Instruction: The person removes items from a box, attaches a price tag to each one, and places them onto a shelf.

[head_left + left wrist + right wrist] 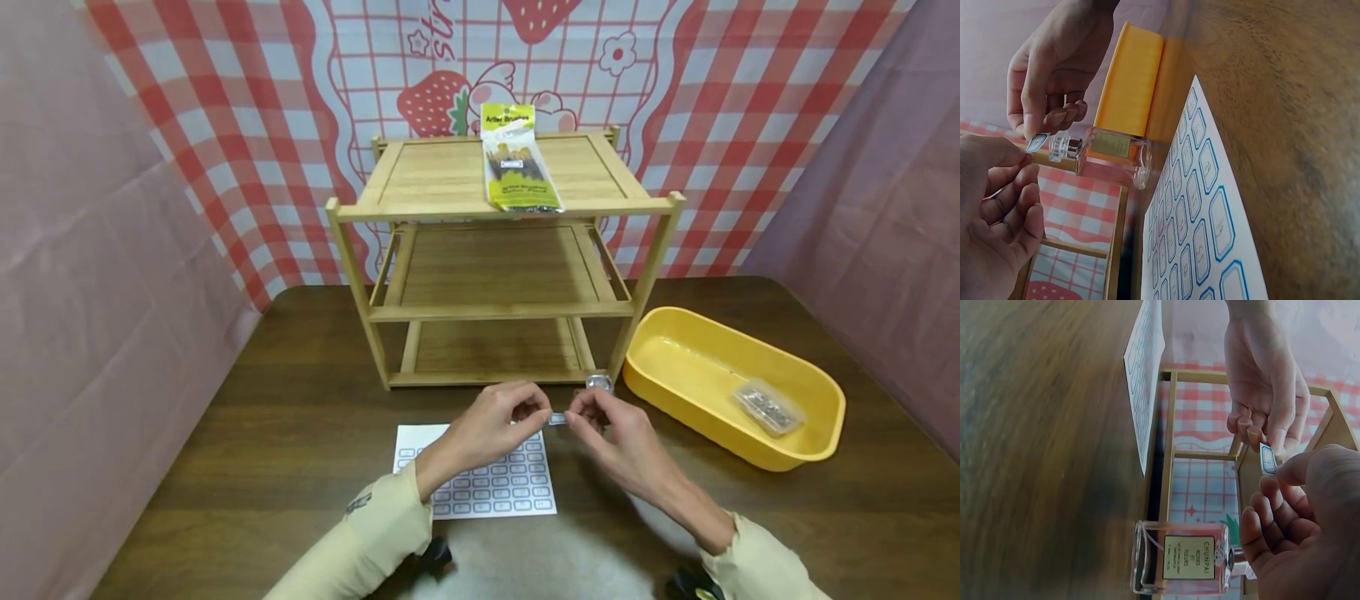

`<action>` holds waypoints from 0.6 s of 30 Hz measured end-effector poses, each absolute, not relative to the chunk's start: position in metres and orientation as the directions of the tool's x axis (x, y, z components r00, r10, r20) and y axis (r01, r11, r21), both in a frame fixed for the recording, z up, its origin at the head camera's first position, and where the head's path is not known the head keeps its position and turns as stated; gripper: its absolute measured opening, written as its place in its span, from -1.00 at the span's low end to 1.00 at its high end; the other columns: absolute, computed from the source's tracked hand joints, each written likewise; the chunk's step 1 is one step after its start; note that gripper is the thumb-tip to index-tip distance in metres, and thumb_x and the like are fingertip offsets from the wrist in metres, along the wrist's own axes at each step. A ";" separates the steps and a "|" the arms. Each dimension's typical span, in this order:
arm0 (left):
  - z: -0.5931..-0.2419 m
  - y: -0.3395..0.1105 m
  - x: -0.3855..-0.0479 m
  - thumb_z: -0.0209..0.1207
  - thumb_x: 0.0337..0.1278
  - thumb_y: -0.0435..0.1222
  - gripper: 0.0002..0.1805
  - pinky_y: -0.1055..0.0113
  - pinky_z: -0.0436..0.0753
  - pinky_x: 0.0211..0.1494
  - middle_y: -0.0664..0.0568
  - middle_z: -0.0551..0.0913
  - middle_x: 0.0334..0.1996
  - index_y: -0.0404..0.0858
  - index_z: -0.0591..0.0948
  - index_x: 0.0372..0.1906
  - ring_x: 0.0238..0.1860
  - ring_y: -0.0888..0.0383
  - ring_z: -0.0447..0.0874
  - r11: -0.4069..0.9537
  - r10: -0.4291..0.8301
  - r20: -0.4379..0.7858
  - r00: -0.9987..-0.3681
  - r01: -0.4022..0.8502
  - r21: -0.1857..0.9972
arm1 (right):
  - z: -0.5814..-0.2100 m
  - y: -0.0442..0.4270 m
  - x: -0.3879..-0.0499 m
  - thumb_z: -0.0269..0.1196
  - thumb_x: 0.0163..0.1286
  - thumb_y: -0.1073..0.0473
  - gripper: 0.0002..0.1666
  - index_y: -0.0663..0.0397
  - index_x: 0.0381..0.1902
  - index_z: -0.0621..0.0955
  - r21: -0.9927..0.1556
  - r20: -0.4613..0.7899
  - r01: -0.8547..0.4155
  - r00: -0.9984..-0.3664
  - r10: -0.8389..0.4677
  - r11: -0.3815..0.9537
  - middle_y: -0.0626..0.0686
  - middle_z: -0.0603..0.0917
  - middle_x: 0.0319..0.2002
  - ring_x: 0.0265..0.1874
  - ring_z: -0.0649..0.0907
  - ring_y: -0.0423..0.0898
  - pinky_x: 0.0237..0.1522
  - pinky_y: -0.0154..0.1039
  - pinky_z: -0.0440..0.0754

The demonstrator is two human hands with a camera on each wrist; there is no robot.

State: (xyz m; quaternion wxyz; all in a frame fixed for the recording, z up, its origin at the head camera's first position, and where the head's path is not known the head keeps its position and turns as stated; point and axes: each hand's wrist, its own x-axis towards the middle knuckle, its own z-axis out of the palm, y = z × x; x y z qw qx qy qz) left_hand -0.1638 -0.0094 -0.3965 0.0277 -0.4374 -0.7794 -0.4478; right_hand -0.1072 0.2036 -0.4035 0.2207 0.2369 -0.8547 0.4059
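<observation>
Between the two hands is a small white label sticker [557, 419] with a blue printed border. My left hand [498, 423] pinches one end of it between thumb and forefinger, and my right hand [618, 433] pinches the other end. Under the left forearm lies a sheet of label stickers [495, 483] on the table, partly covered by that hand. A clear glass perfume bottle [1188, 557] with a pale label and clear cap stands just beyond the right hand; the head view shows only its cap [599, 382].
A three-tier wooden shelf [502, 312] stands at the back of the table, with a packet of artist brushes [517, 158] on top. At right, a yellow basin [675, 400] holds a small clear plastic box [768, 407]. A checked strawberry cloth [247, 125] hangs behind.
</observation>
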 end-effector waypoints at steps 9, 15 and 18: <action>-0.400 0.003 -0.166 0.25 0.39 -0.39 -0.97 0.51 0.59 -0.24 0.05 0.65 -0.34 -0.29 0.67 -0.19 -0.34 0.29 0.54 0.227 0.656 0.435 -0.617 0.711 0.666 | -0.404 0.212 -0.108 0.38 0.26 0.54 -0.70 0.08 -0.26 0.59 -0.548 0.610 -0.610 -0.760 -0.226 0.572 -0.18 0.59 -0.39 -0.45 0.53 -0.30 -0.49 -0.36 0.56; -0.402 0.009 -0.166 0.25 0.37 -0.39 -0.96 0.50 0.60 -0.21 0.06 0.64 -0.32 -0.28 0.68 -0.19 -0.31 0.29 0.54 0.246 0.648 0.426 -0.631 0.703 0.667 | -0.407 0.218 -0.108 0.40 0.23 0.56 -0.68 0.09 -0.25 0.58 -0.518 0.628 -0.617 -0.744 -0.226 0.592 -0.16 0.61 -0.38 -0.45 0.53 -0.30 -0.50 -0.38 0.54; -0.402 0.011 -0.166 0.25 0.37 -0.39 -0.96 0.50 0.60 -0.20 0.06 0.64 -0.32 -0.28 0.68 -0.20 -0.30 0.29 0.54 0.247 0.646 0.427 -0.632 0.703 0.667 | -0.408 0.220 -0.108 0.40 0.22 0.55 -0.67 0.08 -0.25 0.58 -0.507 0.631 -0.613 -0.743 -0.224 0.606 -0.18 0.60 -0.38 -0.45 0.53 -0.30 -0.50 -0.40 0.52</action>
